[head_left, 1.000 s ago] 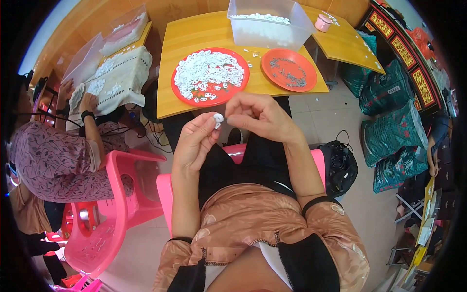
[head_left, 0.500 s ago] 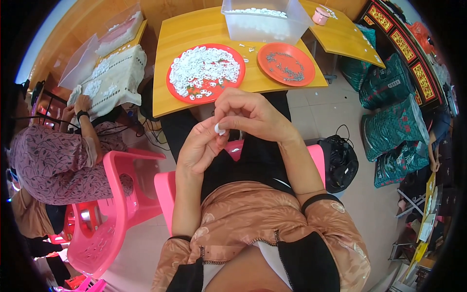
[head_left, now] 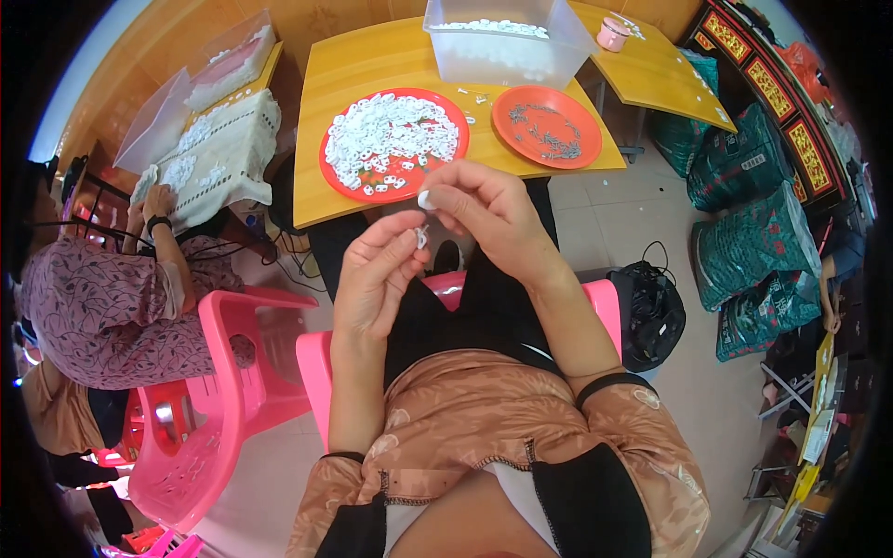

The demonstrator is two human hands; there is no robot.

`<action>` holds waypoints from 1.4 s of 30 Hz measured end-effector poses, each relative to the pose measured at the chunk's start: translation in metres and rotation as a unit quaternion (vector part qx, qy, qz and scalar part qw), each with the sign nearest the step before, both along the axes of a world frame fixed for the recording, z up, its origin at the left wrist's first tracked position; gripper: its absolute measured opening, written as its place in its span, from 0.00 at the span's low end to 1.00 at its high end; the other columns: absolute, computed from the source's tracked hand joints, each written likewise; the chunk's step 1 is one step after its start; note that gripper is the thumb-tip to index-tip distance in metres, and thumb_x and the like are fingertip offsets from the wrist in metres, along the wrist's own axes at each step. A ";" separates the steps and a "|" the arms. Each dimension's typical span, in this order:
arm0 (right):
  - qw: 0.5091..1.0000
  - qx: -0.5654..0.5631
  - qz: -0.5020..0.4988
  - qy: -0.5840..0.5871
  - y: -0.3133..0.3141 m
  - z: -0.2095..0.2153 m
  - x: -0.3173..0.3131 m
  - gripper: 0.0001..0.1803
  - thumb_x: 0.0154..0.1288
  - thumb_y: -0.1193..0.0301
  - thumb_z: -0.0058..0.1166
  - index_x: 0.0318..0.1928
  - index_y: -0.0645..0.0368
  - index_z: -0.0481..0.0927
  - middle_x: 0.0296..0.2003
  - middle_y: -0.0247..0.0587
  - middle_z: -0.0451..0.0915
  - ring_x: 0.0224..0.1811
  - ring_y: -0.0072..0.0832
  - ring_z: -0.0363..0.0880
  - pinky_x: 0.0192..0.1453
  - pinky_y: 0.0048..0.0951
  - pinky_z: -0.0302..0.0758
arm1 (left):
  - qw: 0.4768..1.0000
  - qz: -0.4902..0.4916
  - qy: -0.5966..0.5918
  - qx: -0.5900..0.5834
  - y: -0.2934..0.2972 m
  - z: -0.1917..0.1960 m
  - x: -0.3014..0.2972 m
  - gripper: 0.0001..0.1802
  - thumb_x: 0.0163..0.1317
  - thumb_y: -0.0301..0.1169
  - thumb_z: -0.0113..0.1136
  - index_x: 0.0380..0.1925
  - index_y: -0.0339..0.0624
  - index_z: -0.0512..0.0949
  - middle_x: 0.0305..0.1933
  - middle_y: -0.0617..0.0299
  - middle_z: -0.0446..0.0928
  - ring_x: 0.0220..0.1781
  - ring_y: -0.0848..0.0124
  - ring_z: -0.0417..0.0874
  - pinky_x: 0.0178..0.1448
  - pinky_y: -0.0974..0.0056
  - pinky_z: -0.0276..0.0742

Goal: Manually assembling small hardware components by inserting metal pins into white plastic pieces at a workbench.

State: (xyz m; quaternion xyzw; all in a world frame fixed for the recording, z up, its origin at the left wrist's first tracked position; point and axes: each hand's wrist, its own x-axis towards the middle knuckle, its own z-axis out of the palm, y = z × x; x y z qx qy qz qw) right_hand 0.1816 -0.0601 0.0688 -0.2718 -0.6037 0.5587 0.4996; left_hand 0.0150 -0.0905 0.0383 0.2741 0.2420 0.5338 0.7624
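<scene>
Over my lap, my left hand (head_left: 379, 272) pinches a small white plastic piece (head_left: 422, 238) between thumb and fingertips. Slightly higher and to the right, my right hand (head_left: 490, 216) grips a rounded white plastic cap (head_left: 425, 200) at its fingertips. The two hands are a little apart. Just beyond them, a red plate (head_left: 326, 177) on the table is heaped with small white pieces that have holes. To its right, an orange-red plate (head_left: 535, 124) carries scattered small grey metal bits, too small to name.
The yellow table (head_left: 363, 46) also bears a clear plastic bin (head_left: 507, 60) of white pieces. A co-worker (head_left: 121, 307) sits at the left beside a pink chair (head_left: 223, 391). Green bags (head_left: 744, 242) and a black backpack (head_left: 649, 312) stand at the right.
My hands were together around one white piece. They have now drawn apart, the right moving up and away, each with a white piece in its fingers.
</scene>
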 end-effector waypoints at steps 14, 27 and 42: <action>0.989 -0.118 -0.011 0.088 -0.006 -0.006 -0.016 0.11 0.63 0.74 0.54 0.45 0.65 0.79 0.30 0.31 0.79 0.28 0.13 0.73 0.32 0.14 0.71 | 0.947 0.224 0.187 0.135 -0.009 0.017 0.007 0.19 0.54 0.16 0.58 0.49 0.32 0.72 0.34 0.62 0.76 0.32 0.79 0.77 0.39 0.76 0.74; 0.986 -0.132 -0.008 0.097 -0.005 -0.007 -0.017 0.11 0.61 0.75 0.54 0.44 0.66 0.79 0.30 0.33 0.79 0.29 0.14 0.75 0.32 0.15 0.73 | 0.933 0.239 0.223 0.153 -0.009 0.018 0.006 0.18 0.55 0.17 0.58 0.47 0.31 0.72 0.32 0.62 0.76 0.31 0.79 0.77 0.37 0.77 0.74; 0.999 -0.025 -0.030 0.022 -0.018 0.009 -0.011 0.09 0.59 0.80 0.55 0.42 0.67 0.79 0.33 0.35 0.80 0.32 0.14 0.76 0.33 0.14 0.72 | 0.908 0.237 0.231 0.256 -0.007 0.007 0.001 0.18 0.55 0.18 0.59 0.48 0.31 0.73 0.34 0.61 0.76 0.37 0.77 0.78 0.42 0.76 0.73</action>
